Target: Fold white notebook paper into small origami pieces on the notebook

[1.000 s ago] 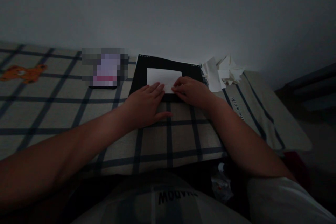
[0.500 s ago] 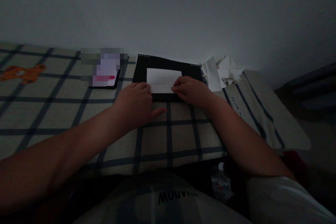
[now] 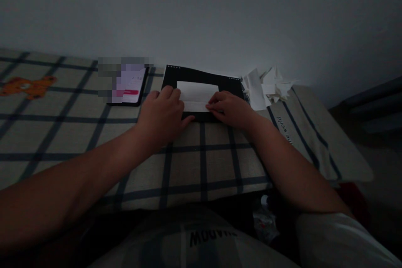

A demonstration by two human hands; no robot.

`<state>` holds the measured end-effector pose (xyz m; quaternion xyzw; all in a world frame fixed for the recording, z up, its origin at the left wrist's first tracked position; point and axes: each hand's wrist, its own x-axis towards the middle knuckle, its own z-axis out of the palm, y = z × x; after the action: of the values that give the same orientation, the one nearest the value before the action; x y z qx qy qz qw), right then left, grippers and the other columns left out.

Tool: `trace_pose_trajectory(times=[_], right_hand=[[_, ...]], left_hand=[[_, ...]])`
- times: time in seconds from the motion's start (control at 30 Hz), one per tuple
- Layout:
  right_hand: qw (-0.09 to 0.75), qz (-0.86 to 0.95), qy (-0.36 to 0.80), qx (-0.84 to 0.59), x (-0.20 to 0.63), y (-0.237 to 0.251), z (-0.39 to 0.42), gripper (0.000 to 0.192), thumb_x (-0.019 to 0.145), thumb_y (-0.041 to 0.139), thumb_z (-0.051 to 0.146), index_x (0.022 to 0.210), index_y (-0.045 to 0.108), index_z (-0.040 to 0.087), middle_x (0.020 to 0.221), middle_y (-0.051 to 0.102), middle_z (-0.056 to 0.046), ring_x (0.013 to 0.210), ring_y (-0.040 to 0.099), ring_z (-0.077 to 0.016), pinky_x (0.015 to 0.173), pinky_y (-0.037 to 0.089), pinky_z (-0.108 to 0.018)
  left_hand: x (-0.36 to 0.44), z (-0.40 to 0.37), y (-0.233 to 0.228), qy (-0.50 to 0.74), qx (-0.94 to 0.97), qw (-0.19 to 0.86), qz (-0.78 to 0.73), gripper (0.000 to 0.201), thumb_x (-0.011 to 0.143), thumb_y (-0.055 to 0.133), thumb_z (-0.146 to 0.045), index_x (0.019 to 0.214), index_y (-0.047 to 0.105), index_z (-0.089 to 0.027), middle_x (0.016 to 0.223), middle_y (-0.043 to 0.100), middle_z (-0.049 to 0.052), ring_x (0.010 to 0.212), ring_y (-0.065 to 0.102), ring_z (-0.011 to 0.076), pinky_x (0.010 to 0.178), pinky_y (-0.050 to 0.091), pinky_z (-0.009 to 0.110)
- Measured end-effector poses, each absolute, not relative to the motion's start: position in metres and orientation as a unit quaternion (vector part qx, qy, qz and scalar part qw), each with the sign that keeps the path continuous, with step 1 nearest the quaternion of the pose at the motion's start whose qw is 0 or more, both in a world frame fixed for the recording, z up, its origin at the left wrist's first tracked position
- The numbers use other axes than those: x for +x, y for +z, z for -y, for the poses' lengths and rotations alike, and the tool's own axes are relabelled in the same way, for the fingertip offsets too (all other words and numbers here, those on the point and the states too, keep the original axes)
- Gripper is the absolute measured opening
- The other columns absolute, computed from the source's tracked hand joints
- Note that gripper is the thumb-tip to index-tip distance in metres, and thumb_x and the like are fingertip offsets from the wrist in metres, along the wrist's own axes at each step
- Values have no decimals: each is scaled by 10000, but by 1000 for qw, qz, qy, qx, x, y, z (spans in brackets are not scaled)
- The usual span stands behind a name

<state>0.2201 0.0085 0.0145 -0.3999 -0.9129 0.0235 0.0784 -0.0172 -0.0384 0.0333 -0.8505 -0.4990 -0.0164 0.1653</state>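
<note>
1. Head view, centre: we see a white paper (image 3: 197, 94) lying flat on a black board (image 3: 201, 80) at the far edge of a checked cloth (image 3: 201, 155), just before the wall (image 3: 201, 8).
2. Head view, left hand (image 3: 161, 111): it lies palm down at the paper's left end, fingers loosely curled on the paper's left edge and the board, thumb stretched right along the board's near edge. It presses and clasps nothing.
3. Head view, right hand (image 3: 230, 109): it rests at the paper's near right corner, with fingertips (image 3: 213, 102) gathered on the paper's edge. We cannot tell whether they pinch the paper or only press it down.
4. Head view, the paper itself: a faint crease line runs left to right across its near part, between the two hands.
5. Head view, left of the board: a phone (image 3: 127, 88) with a lit screen lies just beside the board; farther left we note an orange bear print (image 3: 28, 86) on the cloth.
6. Head view, right of the board: a heap of white scraps (image 3: 266, 86) lies by the wall, touching the board's far right corner.
</note>
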Motion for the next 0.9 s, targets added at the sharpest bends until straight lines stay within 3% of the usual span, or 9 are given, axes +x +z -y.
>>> trace_pose_trajectory(times=[0.13, 0.27, 0.47, 0.67, 0.77, 0.9], right_hand=[[95, 915, 24, -392, 221, 13, -8, 345, 1044, 496, 247, 1124, 800, 105, 1152, 731, -169, 1080, 637, -280, 956, 488, -409], [113, 918, 18, -378, 221, 11, -8, 336, 1031, 516, 258, 1129, 800, 108, 1103, 738, -162, 1033, 644, -270, 924, 487, -400], [129, 921, 26, -366, 226, 12, -11, 331, 1012, 527, 237, 1186, 791, 140, 1093, 773, -139, 1040, 687, -267, 928, 506, -408], [130, 909, 6, -396, 233, 3, -16, 432, 1021, 565, 350, 1408, 672, 193, 1526, 604, -142, 1410, 555, -311, 1171, 401, -513], [95, 907, 11, -409, 233, 2, -15, 448, 1045, 530, 389, 1424, 658, 187, 1532, 597, -150, 1398, 573, -321, 1180, 382, -536], [103, 910, 10, -401, 231, 7, -12, 441, 1041, 540, 429, 1352, 713, 168, 1423, 686, -150, 1281, 657, -315, 1096, 456, -473]], left_hand=[[-18, 30, 17, -51, -902, 143, 404, 465, 1037, 490, -482, 1276, 704, -146, 1409, 640, 154, 1307, 561, 342, 1034, 443, 455], [-15, 29, 2, -63, -927, 97, 357, 647, 1057, 438, -540, 1493, 540, -73, 1452, 621, 188, 1323, 570, 347, 1053, 470, 451], [-17, 25, 3, -54, -930, 74, 356, 654, 1067, 385, -567, 1473, 568, -88, 1446, 630, 179, 1311, 592, 359, 1072, 483, 475], [-21, 19, 7, -42, -933, 56, 354, 638, 1071, 357, -592, 1413, 620, -122, 1448, 636, 163, 1319, 601, 331, 1074, 475, 447], [-21, 19, 9, -37, -926, 47, 374, 620, 1067, 382, -585, 1404, 627, -125, 1466, 628, 158, 1330, 598, 329, 1096, 457, 445], [-22, 16, 9, -45, -918, 56, 390, 628, 1070, 373, -586, 1378, 641, -109, 1476, 623, 168, 1351, 594, 318, 1170, 394, 449]])
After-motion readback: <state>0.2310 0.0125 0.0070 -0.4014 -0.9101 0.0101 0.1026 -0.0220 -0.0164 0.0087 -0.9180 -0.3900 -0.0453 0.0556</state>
